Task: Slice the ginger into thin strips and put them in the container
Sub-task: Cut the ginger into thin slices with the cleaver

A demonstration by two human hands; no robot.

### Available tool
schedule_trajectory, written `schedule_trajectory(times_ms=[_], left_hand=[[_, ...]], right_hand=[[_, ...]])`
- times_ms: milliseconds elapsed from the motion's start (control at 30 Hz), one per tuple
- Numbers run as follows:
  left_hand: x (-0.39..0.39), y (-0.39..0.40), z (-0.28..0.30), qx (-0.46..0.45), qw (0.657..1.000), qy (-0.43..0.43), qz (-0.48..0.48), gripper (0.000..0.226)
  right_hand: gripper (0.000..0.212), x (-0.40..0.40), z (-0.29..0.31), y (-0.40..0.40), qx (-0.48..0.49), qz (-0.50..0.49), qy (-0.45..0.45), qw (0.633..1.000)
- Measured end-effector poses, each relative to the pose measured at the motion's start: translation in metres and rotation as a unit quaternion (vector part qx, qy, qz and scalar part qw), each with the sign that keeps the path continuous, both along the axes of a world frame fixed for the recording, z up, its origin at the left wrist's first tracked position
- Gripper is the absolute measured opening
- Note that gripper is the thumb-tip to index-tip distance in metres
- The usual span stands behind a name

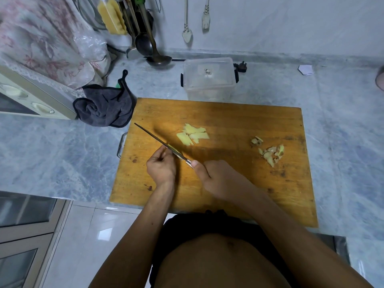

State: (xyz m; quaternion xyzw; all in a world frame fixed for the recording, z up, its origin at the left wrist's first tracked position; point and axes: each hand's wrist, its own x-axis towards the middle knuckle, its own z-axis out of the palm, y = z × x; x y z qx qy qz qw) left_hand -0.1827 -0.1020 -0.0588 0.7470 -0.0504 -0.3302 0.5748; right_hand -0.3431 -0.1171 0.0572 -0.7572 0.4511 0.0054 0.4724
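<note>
While my left hand point(161, 166) pinches a yellow bit against the thin steel knife point(158, 141), likely wiping it off, my right hand point(209, 175) grips the handle tight. Flat pale ginger slices point(193, 134) lie mid-way on the worn orange wooden board point(228, 183), rough peels point(270, 153) to their right. The clear plastic container point(208, 80) waits just behind.

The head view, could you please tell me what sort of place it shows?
Most likely a home kitchen: a wooden cutting board with ginger slices lies on a marble counter, ladles hang by the wall, and a small oven stands at left.
</note>
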Motion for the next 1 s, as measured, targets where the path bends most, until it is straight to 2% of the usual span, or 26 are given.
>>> schedule_trajectory(times_ms=[133, 267, 400, 567, 1000], left_hand=[[0.0, 0.0, -0.001, 0.011, 1.0, -0.015, 0.001, 0.03], [-0.004, 0.001, 0.007, 0.019, 0.998, -0.058, 0.006, 0.018], [-0.008, 0.002, 0.015, 0.025, 0.996, -0.082, 0.005, 0.018], [-0.01, 0.001, 0.016, 0.014, 0.998, -0.057, 0.015, 0.022], [-0.011, 0.006, 0.013, 0.006, 0.996, -0.089, 0.005, 0.024]], right_hand=[[0.057, 0.002, 0.002, 0.0, 0.008, 0.0, -0.002, 1.0], [0.065, 0.009, -0.002, -0.001, -0.01, 0.0, -0.008, 1.0], [0.065, 0.017, -0.006, -0.004, -0.028, 0.01, 0.0, 1.0], [0.064, 0.024, -0.004, -0.011, -0.002, 0.016, -0.001, 1.0], [0.06, 0.017, -0.002, -0.007, 0.005, 0.032, 0.023, 0.999]])
